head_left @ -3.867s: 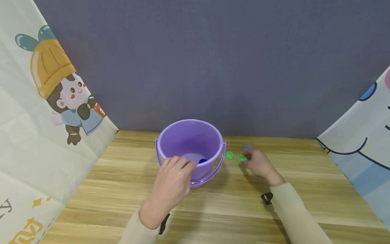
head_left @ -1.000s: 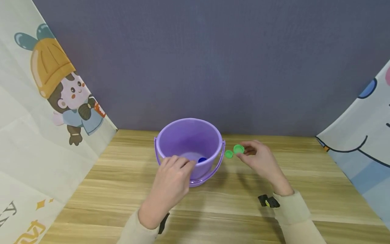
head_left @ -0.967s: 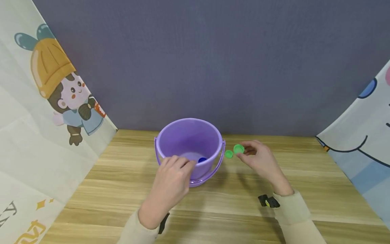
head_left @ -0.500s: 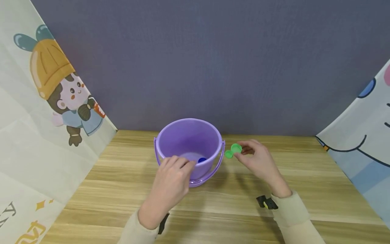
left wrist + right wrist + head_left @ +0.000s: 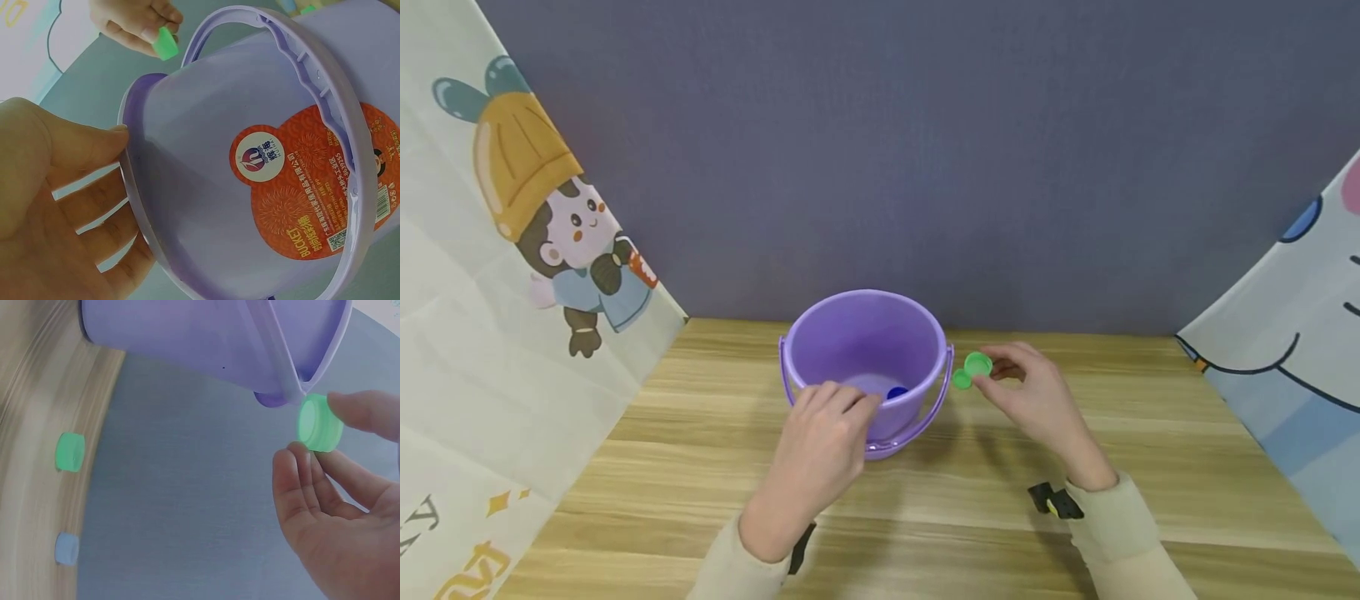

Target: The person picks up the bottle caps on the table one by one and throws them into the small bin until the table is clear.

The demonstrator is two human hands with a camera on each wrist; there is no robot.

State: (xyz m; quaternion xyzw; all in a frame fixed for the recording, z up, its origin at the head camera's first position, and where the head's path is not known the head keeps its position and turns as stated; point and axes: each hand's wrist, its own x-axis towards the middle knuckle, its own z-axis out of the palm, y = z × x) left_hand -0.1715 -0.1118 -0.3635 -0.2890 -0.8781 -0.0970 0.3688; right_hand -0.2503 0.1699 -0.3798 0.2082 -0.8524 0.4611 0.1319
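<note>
The purple bucket [image 5: 865, 325] stands on the table, tilted nowhere that shows. At its near rim my left hand [image 5: 823, 437] grips the edge, and the left wrist view shows the thumb [image 5: 103, 140] on one side of the rim and the fingers on the other. Just right of the bucket, my right hand [image 5: 1033, 396] pinches a green bottle cap [image 5: 319, 423] between thumb and fingers, raised off the table. A second green cap [image 5: 70, 452] lies on the table; a light blue cap [image 5: 67, 549] lies beside it, hidden behind my right hand in the head view.
Inside the bucket a dark blue round piece [image 5: 897, 392] lies on the bottom. The bucket's handle [image 5: 934, 412] hangs down at the front. A grey-blue panel [image 5: 1000, 167] closes the back of the wooden table [image 5: 647, 467], with printed sheets at both sides.
My right hand has picked up one green cap from the table, lifted it and moved it left toward the bucket. My left hand has stayed on the rim.
</note>
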